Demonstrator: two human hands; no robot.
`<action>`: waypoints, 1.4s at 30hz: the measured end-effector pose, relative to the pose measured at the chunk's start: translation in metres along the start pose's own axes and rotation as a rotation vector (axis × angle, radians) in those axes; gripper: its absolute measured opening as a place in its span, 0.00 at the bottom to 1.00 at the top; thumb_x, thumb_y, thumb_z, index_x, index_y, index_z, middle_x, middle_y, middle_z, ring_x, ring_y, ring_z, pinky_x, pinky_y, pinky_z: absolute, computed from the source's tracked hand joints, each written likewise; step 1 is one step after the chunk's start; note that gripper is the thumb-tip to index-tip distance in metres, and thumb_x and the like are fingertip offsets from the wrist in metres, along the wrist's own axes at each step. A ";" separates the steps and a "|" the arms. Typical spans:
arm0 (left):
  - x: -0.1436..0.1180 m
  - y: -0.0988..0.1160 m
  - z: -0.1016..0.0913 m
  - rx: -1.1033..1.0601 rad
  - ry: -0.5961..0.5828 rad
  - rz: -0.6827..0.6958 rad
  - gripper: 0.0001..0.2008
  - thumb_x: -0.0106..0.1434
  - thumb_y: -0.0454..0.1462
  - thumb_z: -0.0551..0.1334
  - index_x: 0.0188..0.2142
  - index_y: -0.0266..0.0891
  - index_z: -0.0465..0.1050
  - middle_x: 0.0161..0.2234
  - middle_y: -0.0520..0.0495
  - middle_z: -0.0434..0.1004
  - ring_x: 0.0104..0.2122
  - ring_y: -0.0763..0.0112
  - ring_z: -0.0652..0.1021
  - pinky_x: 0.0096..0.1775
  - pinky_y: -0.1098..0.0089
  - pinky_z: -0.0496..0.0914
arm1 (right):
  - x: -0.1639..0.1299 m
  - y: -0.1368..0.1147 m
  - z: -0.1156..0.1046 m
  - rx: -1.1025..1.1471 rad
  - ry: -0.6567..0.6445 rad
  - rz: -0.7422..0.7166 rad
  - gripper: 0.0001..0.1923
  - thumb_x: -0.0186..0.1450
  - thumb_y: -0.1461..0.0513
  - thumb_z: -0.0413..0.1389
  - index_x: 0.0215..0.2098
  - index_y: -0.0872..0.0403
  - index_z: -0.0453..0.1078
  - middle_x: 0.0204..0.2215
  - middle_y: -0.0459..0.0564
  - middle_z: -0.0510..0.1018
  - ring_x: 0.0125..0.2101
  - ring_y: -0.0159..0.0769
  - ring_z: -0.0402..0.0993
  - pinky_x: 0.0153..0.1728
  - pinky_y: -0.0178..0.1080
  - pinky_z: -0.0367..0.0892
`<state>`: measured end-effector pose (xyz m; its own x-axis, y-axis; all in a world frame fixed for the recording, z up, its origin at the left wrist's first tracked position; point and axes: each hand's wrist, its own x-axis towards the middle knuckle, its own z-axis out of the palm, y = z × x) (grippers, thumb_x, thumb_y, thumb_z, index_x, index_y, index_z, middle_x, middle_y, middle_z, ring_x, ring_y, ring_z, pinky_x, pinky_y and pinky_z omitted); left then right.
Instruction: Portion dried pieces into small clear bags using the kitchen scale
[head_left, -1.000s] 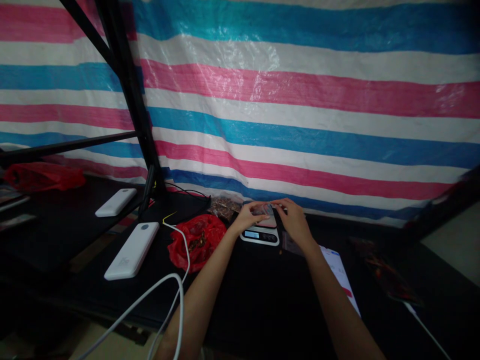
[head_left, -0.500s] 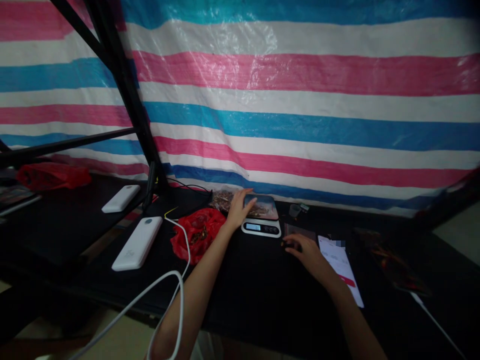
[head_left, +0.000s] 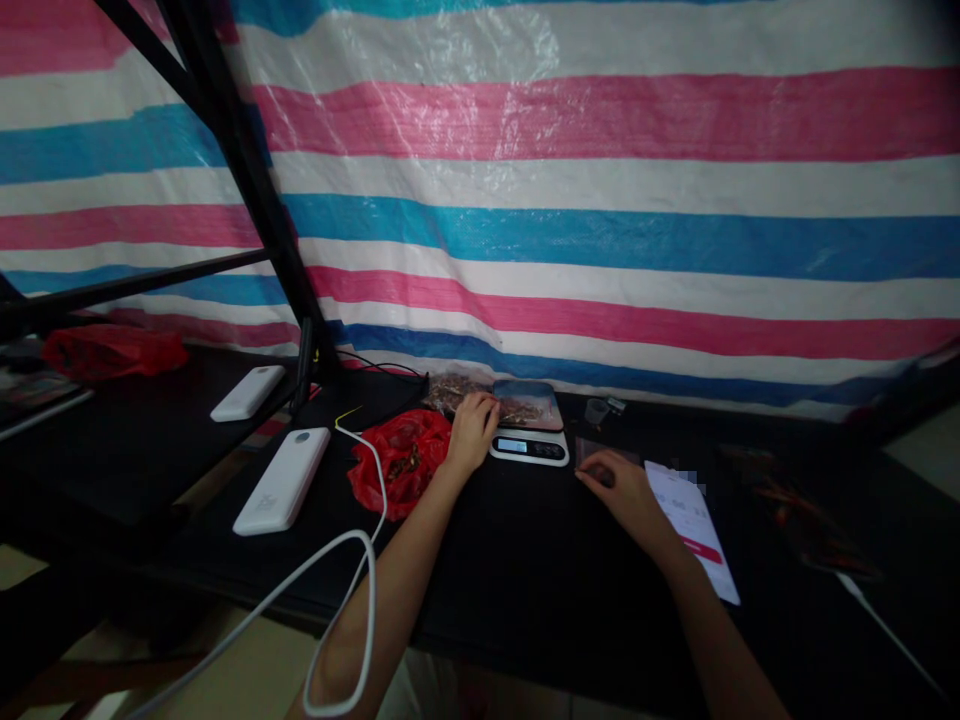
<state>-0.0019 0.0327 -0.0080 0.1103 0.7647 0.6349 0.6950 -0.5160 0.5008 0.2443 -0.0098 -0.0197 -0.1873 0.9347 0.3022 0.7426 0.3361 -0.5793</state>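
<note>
My left hand [head_left: 472,434] is at the left edge of a small white digital scale [head_left: 529,449] with a lit display. Its fingers are bent together over the tray's edge, and what they hold, if anything, is hidden. A tray [head_left: 527,405] with small brownish pieces rests on the scale. Behind the hand lies a clear bag of brown pieces [head_left: 454,390]. My right hand [head_left: 621,490] pinches thumb and fingers together at the near edge of a small clear plastic bag [head_left: 596,452]; what is between the fingertips is too small to make out.
A red plastic bag [head_left: 397,460] with small brassy pieces lies open left of my left arm. Two white power banks [head_left: 283,482] and a white cable [head_left: 367,560] are farther left. A lit phone [head_left: 694,530] lies beside my right wrist. A small clear cup [head_left: 596,410] stands behind.
My left hand has drawn back from over the tray to its left edge, its spread fingers now curled. My right fingertips have come together at the clear bag. The view has shifted slightly.
</note>
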 end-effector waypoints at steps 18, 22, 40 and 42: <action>-0.003 0.003 0.007 0.081 -0.026 0.061 0.12 0.64 0.35 0.48 0.34 0.37 0.69 0.37 0.45 0.70 0.40 0.68 0.68 0.43 0.65 0.62 | 0.060 0.006 0.024 -0.286 0.215 0.165 0.12 0.59 0.62 0.51 0.39 0.53 0.72 0.33 0.51 0.76 0.36 0.41 0.69 0.35 0.39 0.61; -0.003 -0.001 0.009 0.071 -0.007 0.049 0.11 0.63 0.35 0.48 0.33 0.37 0.69 0.36 0.46 0.70 0.40 0.68 0.68 0.43 0.65 0.62 | 0.064 0.014 0.026 -0.330 0.267 0.085 0.13 0.60 0.62 0.49 0.36 0.55 0.74 0.34 0.55 0.74 0.37 0.42 0.66 0.39 0.41 0.61; 0.001 -0.008 0.011 -0.050 0.090 -0.024 0.20 0.61 0.34 0.51 0.53 0.36 0.53 0.39 0.44 0.70 0.40 0.66 0.70 0.45 0.63 0.63 | 0.071 0.030 0.050 -0.087 0.083 0.002 0.21 0.54 0.72 0.47 0.45 0.57 0.69 0.43 0.56 0.72 0.44 0.39 0.68 0.48 0.42 0.61; 0.002 -0.011 0.011 -0.056 0.107 -0.039 0.21 0.61 0.34 0.52 0.54 0.36 0.52 0.39 0.44 0.70 0.40 0.66 0.71 0.45 0.62 0.64 | 0.071 0.032 0.048 -0.062 0.071 0.024 0.21 0.53 0.72 0.49 0.44 0.57 0.69 0.40 0.55 0.72 0.40 0.38 0.70 0.45 0.40 0.64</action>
<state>-0.0011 0.0441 -0.0188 0.0057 0.7404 0.6722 0.6559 -0.5102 0.5564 0.2242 0.0725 -0.0528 -0.1241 0.9311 0.3429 0.7852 0.3035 -0.5398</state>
